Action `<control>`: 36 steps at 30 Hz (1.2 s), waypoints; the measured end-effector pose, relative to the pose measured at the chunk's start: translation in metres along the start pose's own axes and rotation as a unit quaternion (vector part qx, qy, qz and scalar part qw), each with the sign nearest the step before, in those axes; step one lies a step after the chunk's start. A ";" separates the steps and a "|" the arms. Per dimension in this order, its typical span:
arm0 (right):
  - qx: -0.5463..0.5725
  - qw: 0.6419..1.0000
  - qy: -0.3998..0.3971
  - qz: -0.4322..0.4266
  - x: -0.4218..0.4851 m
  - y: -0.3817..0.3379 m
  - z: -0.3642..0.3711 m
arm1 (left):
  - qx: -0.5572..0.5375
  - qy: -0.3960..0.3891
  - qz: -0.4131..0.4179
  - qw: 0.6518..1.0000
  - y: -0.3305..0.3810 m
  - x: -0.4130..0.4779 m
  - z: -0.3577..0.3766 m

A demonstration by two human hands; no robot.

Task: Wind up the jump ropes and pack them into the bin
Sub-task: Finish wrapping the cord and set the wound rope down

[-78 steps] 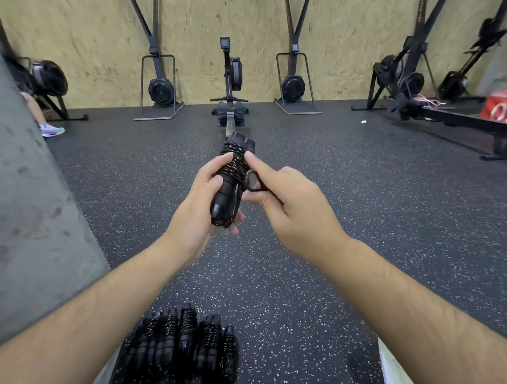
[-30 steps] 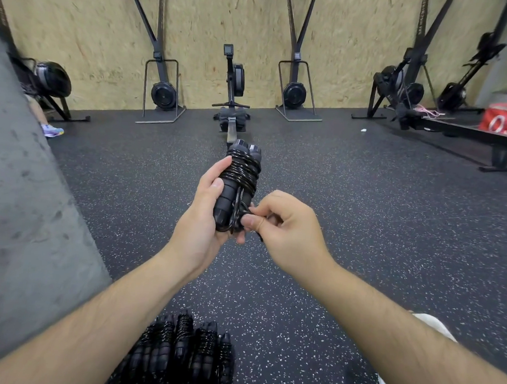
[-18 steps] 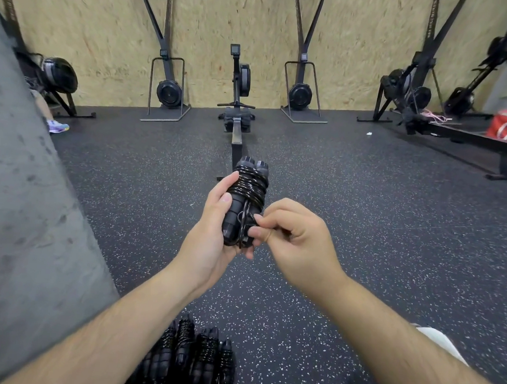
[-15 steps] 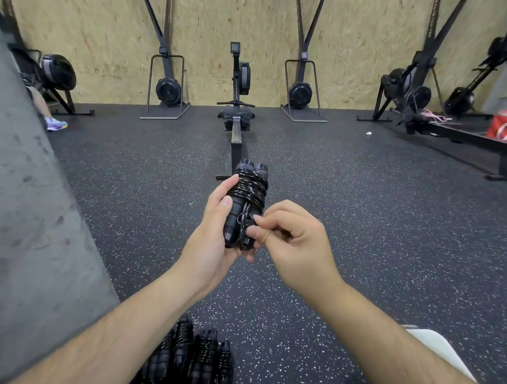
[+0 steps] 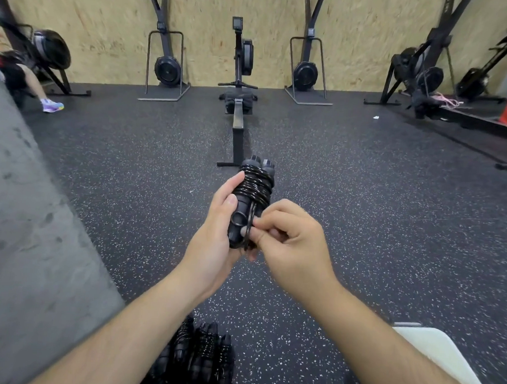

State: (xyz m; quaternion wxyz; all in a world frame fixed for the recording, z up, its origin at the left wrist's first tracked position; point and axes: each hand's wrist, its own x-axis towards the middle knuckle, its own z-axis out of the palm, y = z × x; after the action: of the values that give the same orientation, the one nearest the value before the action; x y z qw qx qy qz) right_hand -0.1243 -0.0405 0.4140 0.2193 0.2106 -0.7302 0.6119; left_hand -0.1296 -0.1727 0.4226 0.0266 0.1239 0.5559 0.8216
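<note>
Compared with 2.6 seconds ago, the right hand (image 5: 295, 247) has come lower: it was then at the middle of the bundle with a loop of cord beside it, and now it works near the bottom ends of the handles. Since half a second ago the bundle has stayed almost at the same place before the chest.

The black jump rope with two thick black handles (image 5: 253, 192) is held in the air above the dark speckled rubber floor (image 5: 362, 215). The handles stand side by side, nearly upright, and the thin shiny cord is wound many times round their upper half. A small loop of cord lies on the front of the handles, just beside the left thumb.

The left hand (image 5: 214, 245) grips the handles from the left, thumb laid along the front, fingers curled behind. The right hand pinches the cord between thumb and forefinger at the lower part; its other fingers are curled in.

A pile of wound black jump ropes (image 5: 205, 362) lies low on the floor, partly under the left forearm. A grey concrete surface (image 5: 29, 239) is at the left.
</note>
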 end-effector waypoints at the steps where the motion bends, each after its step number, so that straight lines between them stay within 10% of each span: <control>1: 0.007 0.999 0.025 0.026 0.001 0.002 0.004 | 0.003 0.006 0.000 1.000 -0.001 0.003 0.000; 10: -0.220 0.971 -0.040 -0.082 0.008 0.018 0.010 | -0.010 0.059 0.000 0.998 0.001 0.017 -0.012; 18: -0.152 0.985 0.075 -0.017 0.012 0.015 0.022 | 0.012 0.033 0.023 0.999 -0.010 0.013 -0.015; 36: -0.161 0.983 0.005 -0.091 0.012 0.024 0.031 | -0.018 0.074 0.015 0.997 -0.009 0.017 -0.030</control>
State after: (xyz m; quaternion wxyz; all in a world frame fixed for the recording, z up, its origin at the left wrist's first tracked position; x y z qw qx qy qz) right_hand -0.1493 -0.0672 0.3970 0.3089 0.2353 -0.7958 0.4647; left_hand -0.1543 -0.1933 0.4065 -0.0245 0.0710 0.5396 0.8386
